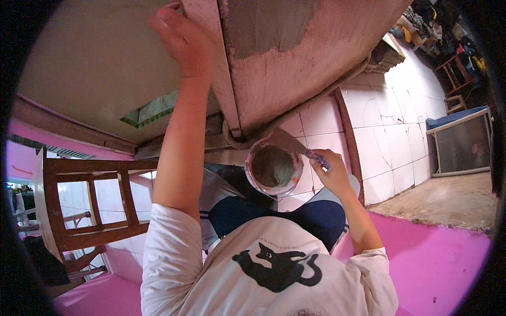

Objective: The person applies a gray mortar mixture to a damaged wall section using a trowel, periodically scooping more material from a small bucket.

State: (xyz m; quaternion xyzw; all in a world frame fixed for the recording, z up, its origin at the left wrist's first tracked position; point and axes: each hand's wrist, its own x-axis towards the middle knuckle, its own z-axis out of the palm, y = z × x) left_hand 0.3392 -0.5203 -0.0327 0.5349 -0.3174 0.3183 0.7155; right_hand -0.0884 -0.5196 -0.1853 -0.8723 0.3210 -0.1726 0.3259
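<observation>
My left hand (179,37) is raised at the top, its fingers curled round the edge of a long narrow pale strip (224,79) beside a pinkish wall surface (295,37) with a grey plastered patch. In front of my lap is a white bucket (274,167) with grey paste inside and smears on its rim. My right hand (329,171) grips the speckled handle of a putty knife (316,157), whose blade reaches over the bucket's rim.
A brown wooden chair (52,197) stands at the left beside a beige panel (95,63). White floor tiles (379,152) extend right to a blue-topped framed item (456,145). Clutter and a small rack (456,73) are at the far right. A pink surface (432,263) lies at the lower right.
</observation>
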